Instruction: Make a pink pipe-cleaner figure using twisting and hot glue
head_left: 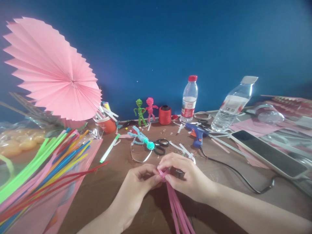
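Both hands meet over the brown table (97, 198) on one end of a bundle of long pink strips (176, 208). My left hand (143, 180) pinches that end between thumb and forefinger. From the other side, my right hand (184, 172) pinches the same spot with its fingers bent over it. The strips' loose ends trail down toward the bottom edge of the picture. Whether they are pipe cleaners or ribbon, I cannot tell. Just beyond my hands lie a light-blue pipe-cleaner figure (141, 139) and black-handled scissors (161, 147).
Pipe cleaners (41, 182) in many colours lie at left, beneath a big pink paper fan (56, 71). Green and pink figures (139, 112) stand by a red spool (165, 115). Two bottles (189, 100), a blue glue gun (198, 134) with its cord, and a phone (268, 152) are at right.
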`<action>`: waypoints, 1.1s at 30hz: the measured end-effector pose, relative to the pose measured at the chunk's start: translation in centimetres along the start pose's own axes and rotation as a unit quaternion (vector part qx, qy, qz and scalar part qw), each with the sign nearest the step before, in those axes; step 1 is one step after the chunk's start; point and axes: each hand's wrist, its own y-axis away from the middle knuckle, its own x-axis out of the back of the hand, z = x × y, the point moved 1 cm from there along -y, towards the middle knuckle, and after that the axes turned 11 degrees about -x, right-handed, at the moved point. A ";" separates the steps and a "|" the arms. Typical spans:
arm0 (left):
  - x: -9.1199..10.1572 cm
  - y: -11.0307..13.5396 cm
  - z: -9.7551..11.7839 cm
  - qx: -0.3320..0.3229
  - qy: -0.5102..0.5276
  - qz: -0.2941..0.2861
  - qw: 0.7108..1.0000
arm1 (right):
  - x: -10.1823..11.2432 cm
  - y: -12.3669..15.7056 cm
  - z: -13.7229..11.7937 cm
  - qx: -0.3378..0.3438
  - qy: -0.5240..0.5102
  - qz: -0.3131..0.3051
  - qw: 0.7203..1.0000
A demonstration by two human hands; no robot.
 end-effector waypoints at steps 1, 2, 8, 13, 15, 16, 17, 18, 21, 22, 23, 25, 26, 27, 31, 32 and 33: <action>0.0 0.0 0.0 0.001 0.004 -0.004 1.000 | 0.0 0.0 0.0 -0.001 -0.001 0.000 1.000; 0.0 0.0 0.0 0.001 0.007 -0.007 1.000 | 0.0 0.0 0.0 -0.001 -0.001 0.002 1.000; -0.3 0.1 0.2 -0.005 -0.008 0.022 1.000 | 0.0 0.0 0.0 -0.002 0.000 0.001 1.000; -0.4 0.0 0.3 -0.005 -0.014 0.032 0.999 | 0.0 0.0 0.1 -0.001 -0.001 0.001 1.000; -0.4 0.0 0.3 -0.005 -0.009 0.034 0.999 | -0.1 0.0 0.1 -0.001 0.000 0.000 1.000; -0.4 0.0 0.3 -0.005 -0.004 0.035 0.999 | -0.1 0.0 0.2 -0.001 0.000 0.000 1.000; -0.5 0.1 0.3 -0.005 0.002 0.035 0.999 | 0.0 0.0 0.2 0.000 0.001 0.000 1.000; -0.5 0.1 0.3 -0.005 0.009 0.035 0.999 | 0.0 0.0 0.2 0.000 0.000 0.000 1.000; -0.6 0.2 0.4 -0.007 0.023 0.037 0.999 | 0.0 0.0 0.2 0.001 -0.001 0.002 1.000; -0.6 0.2 0.4 -0.008 0.025 0.036 0.999 | 0.0 0.0 0.2 0.001 -0.001 0.003 1.000; -0.6 0.2 0.4 -0.007 0.026 0.036 0.999 | 0.0 0.0 0.1 0.001 -0.001 0.005 1.000; -0.5 0.1 0.4 -0.007 0.019 0.037 0.999 | 0.0 0.0 0.1 0.000 -0.002 0.006 1.000; -0.5 0.1 0.3 -0.007 0.015 0.039 0.999 | 0.0 0.0 0.1 0.000 -0.002 0.005 1.000; -0.5 0.1 0.3 -0.008 0.014 0.043 0.999 | 0.0 0.0 0.1 0.000 -0.003 0.004 1.000; -0.6 0.0 0.3 -0.010 0.026 0.047 0.999 | -0.1 0.0 0.2 -0.001 -0.005 0.004 1.000; -0.6 0.0 0.3 -0.009 0.028 0.047 0.998 | -0.1 0.0 0.2 -0.001 -0.005 0.004 1.000; -0.6 0.0 0.3 -0.008 0.028 0.048 0.998 | -0.1 -0.1 0.1 -0.002 -0.006 0.003 1.000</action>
